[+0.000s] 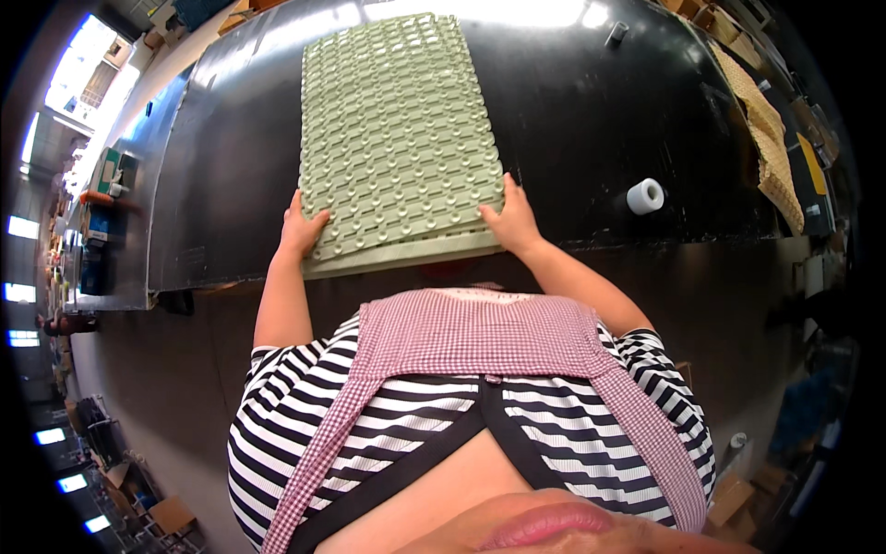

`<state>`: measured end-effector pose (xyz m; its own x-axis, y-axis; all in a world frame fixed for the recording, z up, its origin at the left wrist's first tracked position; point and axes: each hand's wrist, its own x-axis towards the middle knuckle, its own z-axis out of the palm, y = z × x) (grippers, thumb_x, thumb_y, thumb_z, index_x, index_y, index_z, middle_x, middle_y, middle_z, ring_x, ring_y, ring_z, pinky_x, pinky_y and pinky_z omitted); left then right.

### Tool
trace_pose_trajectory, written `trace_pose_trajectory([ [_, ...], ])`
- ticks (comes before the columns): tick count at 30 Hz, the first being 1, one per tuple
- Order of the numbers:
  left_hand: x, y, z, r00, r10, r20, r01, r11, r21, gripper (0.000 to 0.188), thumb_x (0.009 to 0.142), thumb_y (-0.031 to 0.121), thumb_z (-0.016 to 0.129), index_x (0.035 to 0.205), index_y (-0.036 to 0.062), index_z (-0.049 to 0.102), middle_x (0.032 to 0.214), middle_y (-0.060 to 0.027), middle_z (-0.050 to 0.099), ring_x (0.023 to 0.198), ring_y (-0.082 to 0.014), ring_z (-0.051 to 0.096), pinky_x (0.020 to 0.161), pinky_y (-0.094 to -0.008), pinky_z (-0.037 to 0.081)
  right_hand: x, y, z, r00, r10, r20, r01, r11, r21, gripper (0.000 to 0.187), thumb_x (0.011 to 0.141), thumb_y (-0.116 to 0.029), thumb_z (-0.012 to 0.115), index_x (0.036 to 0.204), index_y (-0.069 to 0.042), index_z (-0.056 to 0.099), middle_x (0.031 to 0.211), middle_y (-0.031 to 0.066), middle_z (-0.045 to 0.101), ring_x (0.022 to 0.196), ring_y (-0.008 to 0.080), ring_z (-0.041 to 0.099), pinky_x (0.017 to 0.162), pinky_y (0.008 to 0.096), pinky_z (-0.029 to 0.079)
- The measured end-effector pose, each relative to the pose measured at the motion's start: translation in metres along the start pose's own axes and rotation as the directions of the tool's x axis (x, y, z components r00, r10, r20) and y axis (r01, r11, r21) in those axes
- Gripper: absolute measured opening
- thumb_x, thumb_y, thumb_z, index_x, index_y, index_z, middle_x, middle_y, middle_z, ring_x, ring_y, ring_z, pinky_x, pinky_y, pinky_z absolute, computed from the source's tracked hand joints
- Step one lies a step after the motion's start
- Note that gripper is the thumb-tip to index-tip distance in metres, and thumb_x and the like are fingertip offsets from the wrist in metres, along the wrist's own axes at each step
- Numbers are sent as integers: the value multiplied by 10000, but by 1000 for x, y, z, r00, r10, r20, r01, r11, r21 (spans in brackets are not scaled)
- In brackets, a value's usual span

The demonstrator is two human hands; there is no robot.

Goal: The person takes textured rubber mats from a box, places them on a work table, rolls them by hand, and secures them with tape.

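Here-and-there studded, green mat between left fingers, right fingers, touching both.

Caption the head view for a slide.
Left hand and right hand touch opposite sides of pale green studded matting on a black table, a white roll lying to the right.

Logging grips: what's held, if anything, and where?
Green studded matting, touched at both side edges near the person by left hand and right hand; gripping cannot be told.
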<state>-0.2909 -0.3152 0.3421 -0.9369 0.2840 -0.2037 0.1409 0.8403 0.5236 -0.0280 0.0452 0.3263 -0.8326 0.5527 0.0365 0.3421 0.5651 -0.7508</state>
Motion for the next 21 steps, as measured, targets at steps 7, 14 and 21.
trace_pose_trajectory([
  [7,-70,34,9,711,703,-18,-682,696,225,491,803,380,817,1224,161,691,1406,-140,544,1290,-365,488,1088,-487,391,20,-29,-15,985,113,-132,-122,991,-59,327,857,-216,744,1079,-6,627,1142,172,632,995,337,643,857,422,516],
  [14,-74,25,19,487,873,6,-847,470,249,371,830,142,722,1193,98,662,1261,-98,634,1048,-306,635,922,-421,507,34,-62,-26,924,361,123,-369,764,528,597,945,-86,619,1516,-116,449,1198,79,649,836,121,633,623,307,528],
  [21,-76,37,1,529,836,145,-836,485,255,255,826,32,588,1067,67,663,1029,-87,664,956,-304,639,823,-413,505,2,-39,-25,905,380,190,-419,720,554,186,1000,-173,647,1152,-103,729,969,-19,707,722,57,593,597,220,459],
])
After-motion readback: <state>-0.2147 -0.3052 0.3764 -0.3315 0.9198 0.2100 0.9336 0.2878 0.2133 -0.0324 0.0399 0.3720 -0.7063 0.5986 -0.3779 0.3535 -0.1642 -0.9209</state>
